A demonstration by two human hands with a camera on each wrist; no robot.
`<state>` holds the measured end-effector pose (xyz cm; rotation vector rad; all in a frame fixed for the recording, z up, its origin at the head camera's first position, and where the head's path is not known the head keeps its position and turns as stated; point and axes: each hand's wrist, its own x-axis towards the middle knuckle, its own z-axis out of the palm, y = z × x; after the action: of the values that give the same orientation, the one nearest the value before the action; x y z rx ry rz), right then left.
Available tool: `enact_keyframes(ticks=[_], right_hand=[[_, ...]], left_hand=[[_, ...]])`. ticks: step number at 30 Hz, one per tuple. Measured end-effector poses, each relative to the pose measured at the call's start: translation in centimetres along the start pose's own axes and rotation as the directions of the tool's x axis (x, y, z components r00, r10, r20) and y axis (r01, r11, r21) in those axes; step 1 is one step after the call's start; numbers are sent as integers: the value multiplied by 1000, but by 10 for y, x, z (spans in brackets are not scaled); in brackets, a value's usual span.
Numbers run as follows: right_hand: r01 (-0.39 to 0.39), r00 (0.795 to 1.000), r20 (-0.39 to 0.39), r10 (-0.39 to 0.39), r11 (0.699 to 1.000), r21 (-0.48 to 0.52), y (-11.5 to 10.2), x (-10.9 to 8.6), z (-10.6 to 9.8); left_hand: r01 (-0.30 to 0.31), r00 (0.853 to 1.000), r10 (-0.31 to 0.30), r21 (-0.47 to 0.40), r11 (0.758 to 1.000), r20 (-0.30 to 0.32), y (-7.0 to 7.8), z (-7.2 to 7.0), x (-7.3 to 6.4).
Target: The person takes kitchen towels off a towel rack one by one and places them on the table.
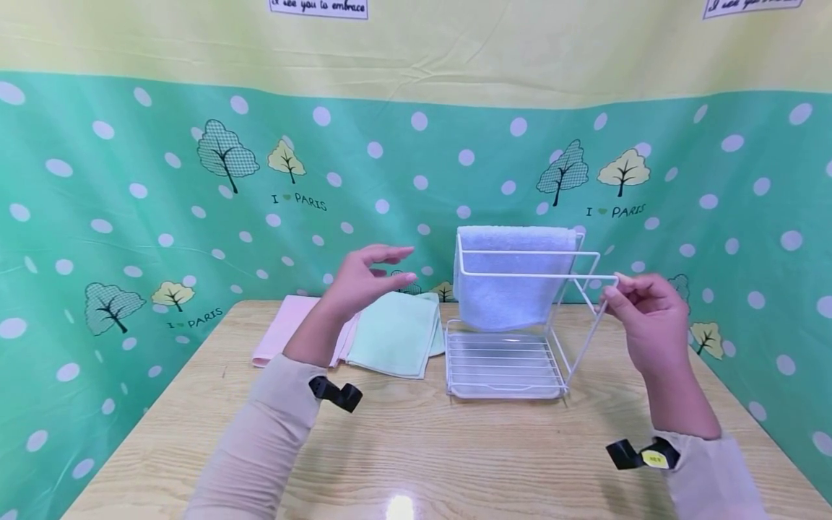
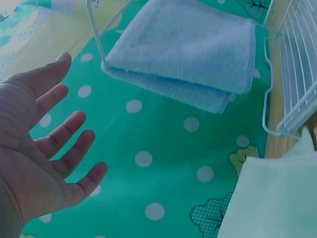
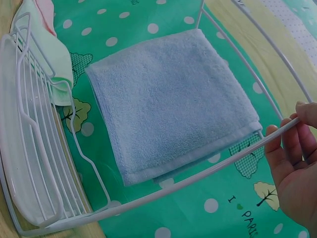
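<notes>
A white wire rack (image 1: 539, 275) stands on the table, with a slatted base over a pale tray (image 1: 455, 391). Over its rearmost top bar hangs a folded light-blue towel (image 1: 507, 303), both layers drooping down as the left wrist view shows. My right hand (image 1: 650, 321) pinches the rack's front right top corner between thumb and fingers. To the left of the rack, my left hand (image 1: 364, 278) is raised with its fingers spread and nothing in it. Beneath that hand lies a folded mint-green cloth (image 1: 393, 336), beside a folded pink cloth (image 1: 279, 339) partly hidden by the forearm.
The wooden table (image 1: 390, 448) runs back to a green polka-dot curtain (image 1: 390, 173) printed with trees. In front of the towel, the rack's other top bars are bare. A black strap device (image 1: 334, 393) sits on the left wrist, another (image 1: 640, 455) on the right.
</notes>
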<state>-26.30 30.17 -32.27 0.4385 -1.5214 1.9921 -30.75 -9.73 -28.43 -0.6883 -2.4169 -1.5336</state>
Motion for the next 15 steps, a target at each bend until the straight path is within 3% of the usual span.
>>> enact_keyframes(ticks=[7, 15], right_hand=[[-2, 1000, -1, 2, 1000, 0, 0, 0, -1], [-12, 1000, -7, 12, 1000, -3, 1, 0, -1]], left_hand=[[-11, 1000, 10, -13, 1000, -5, 15, 15, 10], [-7, 997, 1, -82, 997, -74, 26, 31, 24]])
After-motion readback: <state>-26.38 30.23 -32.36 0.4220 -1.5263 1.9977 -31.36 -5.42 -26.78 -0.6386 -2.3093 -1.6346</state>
